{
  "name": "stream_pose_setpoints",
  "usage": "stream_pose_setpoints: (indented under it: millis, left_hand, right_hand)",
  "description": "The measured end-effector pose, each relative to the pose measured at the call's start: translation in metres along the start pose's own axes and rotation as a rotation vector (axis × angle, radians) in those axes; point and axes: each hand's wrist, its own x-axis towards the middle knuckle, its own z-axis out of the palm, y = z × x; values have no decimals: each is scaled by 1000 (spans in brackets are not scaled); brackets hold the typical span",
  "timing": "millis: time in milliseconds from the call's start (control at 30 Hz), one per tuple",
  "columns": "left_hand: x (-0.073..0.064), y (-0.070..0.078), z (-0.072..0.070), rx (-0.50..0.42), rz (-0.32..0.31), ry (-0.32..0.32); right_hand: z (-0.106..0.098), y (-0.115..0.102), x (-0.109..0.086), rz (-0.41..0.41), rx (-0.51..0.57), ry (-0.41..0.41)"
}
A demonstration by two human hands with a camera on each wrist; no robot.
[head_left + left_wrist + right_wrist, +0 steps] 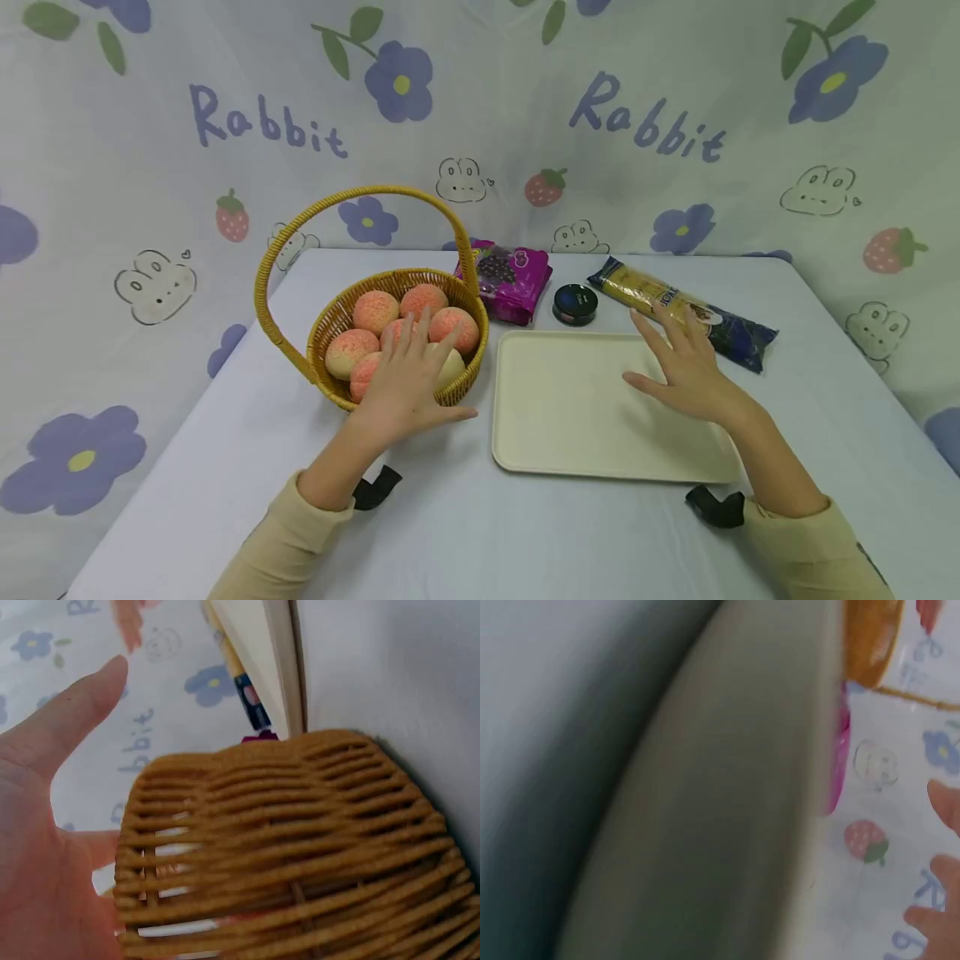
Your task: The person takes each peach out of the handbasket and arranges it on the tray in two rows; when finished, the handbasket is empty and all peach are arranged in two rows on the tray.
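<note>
My left hand (408, 392) is spread over the near side of a wicker basket (322, 337) with a tall arched handle, fingers straight and thumb out to the right. Inside lie several pink-and-cream peaches (377, 312), some hidden behind the hand. In the left wrist view the woven basket wall (285, 847) fills the lower part, beside the open palm (37, 877). My right hand (686, 379) hovers with fingers spread over the right part of a cream rectangular tray (577, 408). Nothing is held in either hand. The tray's edge (697, 802) looms blurred in the right wrist view.
Behind the tray sit a purple packet (513, 283) with dark fruit pictured on it, a round dark tin (575, 304) and a long yellow-and-blue packet (682, 312). A printed cloth (510, 100) hangs behind the white-covered table (465, 533).
</note>
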Motion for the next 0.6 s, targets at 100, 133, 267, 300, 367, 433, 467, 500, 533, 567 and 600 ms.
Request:
stream_pose_setpoints:
  millis: [100,133,267,300,367,433,467,500,533,567,600]
  left_hand:
    - [0,-4,-3,-48,2,-27]
    - [-1,-6,-5,-59,-1,-38]
    - [1,-17,-9,-65,-16,-68]
    - [2,-21,-9,-69,-23,-72]
    - [2,-28,-9,-82,-43,-76]
    - [3,-34,-9,-113,-52,-76]
    - [2,-36,-9,-130,-56,-80]
    - [2,-39,-9,-144,-56,-84]
    - [2,-41,-8,-156,-53,-86]
    - [2,-43,-8,-164,-44,-88]
    - [2,-44,-7,-170,-30,-89]
  right_hand:
    - [4,16,1,-16,96,-77]
    - [5,21,2,-18,125,-98]
    - [12,40,3,-6,205,-150]
    - [13,44,3,3,220,-160]
    - [17,52,3,28,228,-175]
    - [20,58,2,49,222,-187]
    - [22,61,1,54,218,-190]
    - [23,63,0,64,216,-195]
    - [25,66,-1,70,213,-199]
    - [26,67,-1,73,212,-202]
    - [26,69,-2,76,211,-203]
